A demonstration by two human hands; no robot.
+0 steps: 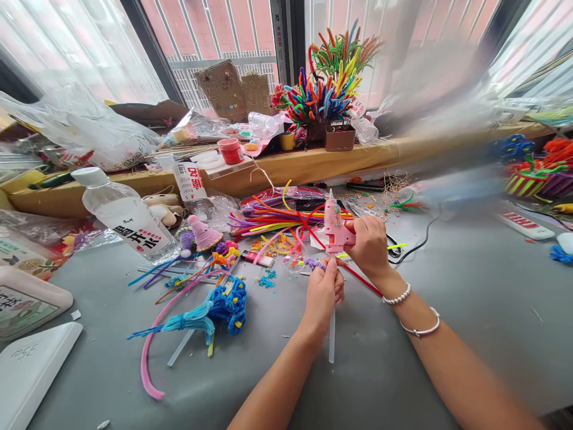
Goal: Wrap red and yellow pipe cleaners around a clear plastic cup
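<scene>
A pink hot glue gun [333,222] is upright with its nozzle up, and my right hand [369,242] is closed around its handle. Just below the gun, my left hand [323,292] is closed around a translucent glue stick [332,340], whose lower end hangs out beneath the fist. The stick lines up with the back of the gun; my fingers hide where they meet. A small purple fuzzy piece [315,263] shows at the left hand's fingertips; whether it is gripped too, I cannot tell. Behind the gun lies a bundle of coloured pipe cleaners [273,216].
On the left lie a blue pipe-cleaner bouquet [226,304], a pink curved strip [145,364], a tilted water bottle [128,215] and a white box [38,370]. A black cable [421,242] runs right of my hands. A cluttered ledge [380,156] borders the back.
</scene>
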